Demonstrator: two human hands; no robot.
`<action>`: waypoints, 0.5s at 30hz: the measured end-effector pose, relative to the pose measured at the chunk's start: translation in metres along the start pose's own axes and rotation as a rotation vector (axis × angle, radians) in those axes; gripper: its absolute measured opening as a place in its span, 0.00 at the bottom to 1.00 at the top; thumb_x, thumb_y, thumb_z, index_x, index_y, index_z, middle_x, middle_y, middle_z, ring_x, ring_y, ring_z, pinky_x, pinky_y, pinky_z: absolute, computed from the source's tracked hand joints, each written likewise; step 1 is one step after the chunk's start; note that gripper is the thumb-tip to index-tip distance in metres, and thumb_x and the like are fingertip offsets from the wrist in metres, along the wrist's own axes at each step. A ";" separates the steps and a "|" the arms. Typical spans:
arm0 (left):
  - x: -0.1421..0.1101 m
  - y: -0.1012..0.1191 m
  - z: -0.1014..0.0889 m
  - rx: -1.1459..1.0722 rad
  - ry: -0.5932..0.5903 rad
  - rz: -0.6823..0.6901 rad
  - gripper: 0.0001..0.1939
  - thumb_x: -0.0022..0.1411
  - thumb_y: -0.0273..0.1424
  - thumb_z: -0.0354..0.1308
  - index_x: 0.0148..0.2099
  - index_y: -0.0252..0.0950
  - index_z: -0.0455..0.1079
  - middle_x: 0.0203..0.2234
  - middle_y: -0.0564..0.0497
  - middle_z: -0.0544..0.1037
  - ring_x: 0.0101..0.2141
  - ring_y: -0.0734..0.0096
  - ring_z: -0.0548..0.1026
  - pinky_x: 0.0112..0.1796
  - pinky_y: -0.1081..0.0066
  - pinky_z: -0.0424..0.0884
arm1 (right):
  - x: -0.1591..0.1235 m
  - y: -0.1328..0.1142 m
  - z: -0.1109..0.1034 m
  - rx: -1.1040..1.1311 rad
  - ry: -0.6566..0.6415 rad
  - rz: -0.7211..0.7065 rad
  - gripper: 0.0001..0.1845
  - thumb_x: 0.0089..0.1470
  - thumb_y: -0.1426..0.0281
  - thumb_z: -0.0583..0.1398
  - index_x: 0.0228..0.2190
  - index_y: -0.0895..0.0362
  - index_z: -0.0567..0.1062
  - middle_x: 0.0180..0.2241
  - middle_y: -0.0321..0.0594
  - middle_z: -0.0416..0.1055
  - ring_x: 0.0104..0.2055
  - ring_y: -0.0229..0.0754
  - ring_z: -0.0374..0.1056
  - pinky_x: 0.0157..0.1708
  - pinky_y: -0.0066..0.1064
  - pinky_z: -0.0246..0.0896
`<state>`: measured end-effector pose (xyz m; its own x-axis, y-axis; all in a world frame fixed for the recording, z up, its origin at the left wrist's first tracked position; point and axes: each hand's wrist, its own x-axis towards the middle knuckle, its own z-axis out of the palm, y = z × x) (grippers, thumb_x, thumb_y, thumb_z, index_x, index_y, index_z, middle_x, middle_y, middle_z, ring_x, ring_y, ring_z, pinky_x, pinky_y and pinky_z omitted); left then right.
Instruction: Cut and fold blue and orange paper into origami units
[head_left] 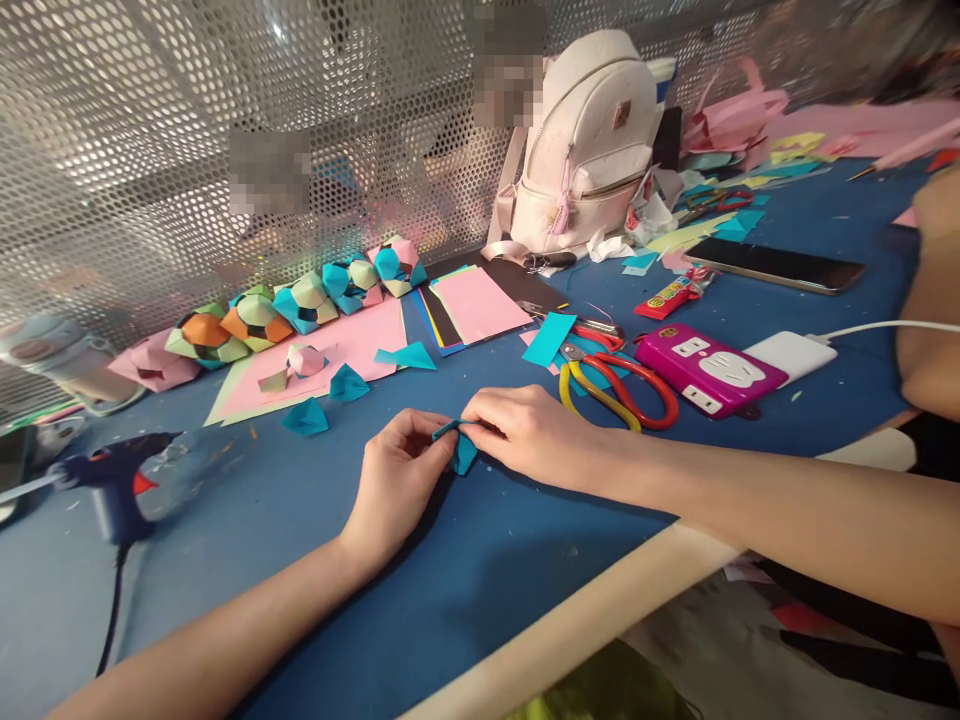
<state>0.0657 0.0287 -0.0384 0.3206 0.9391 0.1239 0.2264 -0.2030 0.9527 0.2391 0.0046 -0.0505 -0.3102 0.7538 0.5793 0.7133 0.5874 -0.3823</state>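
Between my two hands is a small folded piece of blue paper (465, 456), held just above the blue table (525, 560). My left hand (397, 475) pinches its left side between thumb and fingers. At its upper right edge, my right hand (517, 425) closes on the same paper with the fingertips. Two more folded blue paper pieces, one nearer (306, 417) and one farther (348, 383), lie to the left of my hands. A flat blue paper piece (409, 355) rests partly on a pink sheet (360, 335), beside a small pink and cream folded piece (305, 360).
Folded-paper balls (255, 316) line the metal mesh wall. A glue gun (112, 485) stands left. Scissors with red handles (637, 390), yellow-handled cutters (600, 393), a purple power adapter (709, 370), a phone (776, 265) and a backpack (589, 140) sit right. Another person's arm (930, 300) is at the right edge.
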 end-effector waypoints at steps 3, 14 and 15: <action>0.001 -0.001 0.000 0.019 0.005 0.013 0.08 0.50 0.33 0.64 0.26 0.35 0.70 0.27 0.52 0.78 0.26 0.73 0.71 0.27 0.74 0.67 | 0.000 -0.001 -0.001 0.036 0.009 -0.016 0.09 0.57 0.77 0.55 0.25 0.58 0.69 0.23 0.36 0.67 0.26 0.35 0.60 0.29 0.27 0.50; 0.001 -0.004 -0.003 0.026 0.086 0.069 0.06 0.50 0.28 0.62 0.25 0.36 0.68 0.25 0.55 0.75 0.27 0.75 0.70 0.29 0.75 0.66 | 0.008 -0.013 -0.005 0.282 -0.084 0.285 0.10 0.52 0.72 0.58 0.22 0.56 0.62 0.19 0.30 0.60 0.22 0.32 0.53 0.25 0.26 0.46; 0.002 -0.004 -0.003 0.025 0.089 0.071 0.06 0.50 0.27 0.62 0.25 0.36 0.67 0.25 0.55 0.74 0.27 0.75 0.70 0.29 0.75 0.66 | 0.008 -0.014 -0.005 0.262 -0.095 0.298 0.12 0.50 0.72 0.58 0.20 0.56 0.59 0.18 0.30 0.58 0.22 0.32 0.51 0.25 0.26 0.44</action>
<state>0.0625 0.0319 -0.0415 0.2539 0.9428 0.2159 0.2297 -0.2756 0.9334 0.2296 0.0009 -0.0368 -0.1800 0.9190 0.3508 0.6001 0.3852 -0.7011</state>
